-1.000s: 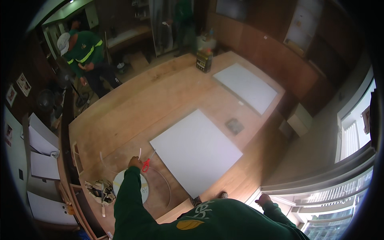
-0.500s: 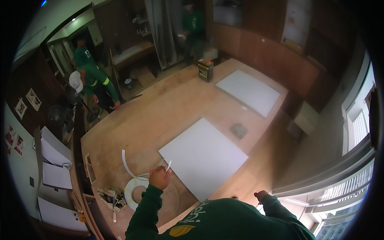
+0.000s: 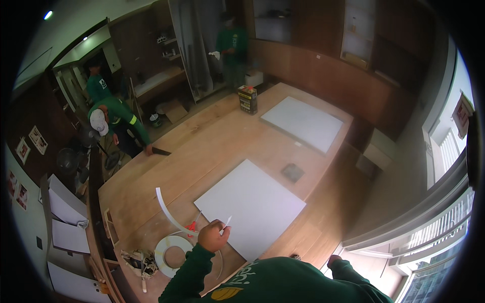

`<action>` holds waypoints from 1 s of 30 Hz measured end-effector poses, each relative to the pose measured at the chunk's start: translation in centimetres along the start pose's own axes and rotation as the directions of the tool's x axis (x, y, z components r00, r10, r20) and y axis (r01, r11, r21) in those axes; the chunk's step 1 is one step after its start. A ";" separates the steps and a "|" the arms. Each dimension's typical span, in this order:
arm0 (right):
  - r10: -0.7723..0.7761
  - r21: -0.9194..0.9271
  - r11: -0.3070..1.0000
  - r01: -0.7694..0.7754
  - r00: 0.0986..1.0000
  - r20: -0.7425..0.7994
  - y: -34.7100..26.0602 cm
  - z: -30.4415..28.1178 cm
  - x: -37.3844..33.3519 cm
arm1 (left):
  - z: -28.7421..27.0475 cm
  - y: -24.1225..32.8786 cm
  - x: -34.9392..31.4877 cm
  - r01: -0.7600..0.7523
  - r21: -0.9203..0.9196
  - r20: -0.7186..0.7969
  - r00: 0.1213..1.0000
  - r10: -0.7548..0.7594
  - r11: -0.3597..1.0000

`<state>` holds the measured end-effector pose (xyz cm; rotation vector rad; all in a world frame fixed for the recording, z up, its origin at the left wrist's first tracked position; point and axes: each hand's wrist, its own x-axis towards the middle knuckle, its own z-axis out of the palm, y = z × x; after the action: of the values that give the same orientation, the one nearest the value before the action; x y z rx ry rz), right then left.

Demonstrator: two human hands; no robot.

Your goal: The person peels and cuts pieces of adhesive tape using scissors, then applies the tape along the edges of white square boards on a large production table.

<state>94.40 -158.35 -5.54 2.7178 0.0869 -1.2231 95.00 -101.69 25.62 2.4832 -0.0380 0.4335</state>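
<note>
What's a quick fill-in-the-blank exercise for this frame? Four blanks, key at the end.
A white piece pokes from the person's ____ hand. The scissors have ____ handles. Exactly ____ large white panels lie on the table. The can stands closer to the ____ panel (near or far).

Missing words: left; red; two; far.

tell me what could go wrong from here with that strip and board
The white strip may snag on the red scissors close beside it, next to the left hand. The white board lies along the near edge of the table, so a bump might push it off.
</note>
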 end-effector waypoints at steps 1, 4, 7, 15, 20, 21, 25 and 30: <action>-0.066 -0.088 0.991 0.099 0.943 0.325 0.5 -0.6 0.2 | 0.2 0.3 0.4 -0.020 -0.019 0.007 1.000 0.020 1.000; -0.258 -0.042 0.960 0.277 0.932 0.253 1.9 1.1 -2.0 | 1.1 1.1 0.9 -0.088 -0.088 0.016 0.996 0.090 0.992; -0.076 0.051 0.997 0.064 0.952 0.297 1.8 1.5 -1.2 | 1.6 2.8 2.2 -0.172 -0.178 0.034 0.983 0.181 0.969; 0.019 0.861 0.424 0.281 0.948 -0.318 -8.6 -14.0 -8.3 | 0.8 7.9 5.2 -0.131 -0.750 0.036 0.971 0.237 0.648; -0.166 0.766 0.225 0.602 0.798 -0.579 -14.5 -28.1 -14.2 | 2.4 9.7 7.8 0.088 -0.972 0.124 0.979 0.159 0.219; -0.268 0.732 0.273 0.624 0.780 -0.565 -15.2 -31.4 -16.8 | 2.9 9.9 8.5 0.153 -0.977 0.175 0.974 0.146 0.148; -0.451 0.090 0.212 0.973 0.180 -0.874 -17.5 -36.4 -19.4 | 6.3 11.3 10.9 0.283 -0.953 0.288 0.957 -0.026 -0.108; -0.613 0.479 0.263 0.838 0.528 -0.588 -15.1 -34.7 -15.4 | 9.8 13.3 13.5 0.301 -0.861 0.406 0.892 -0.197 -0.410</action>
<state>108.02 -137.42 26.79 3.7470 1.4081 -1.1317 108.96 -117.15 29.96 0.5482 0.1335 -0.0469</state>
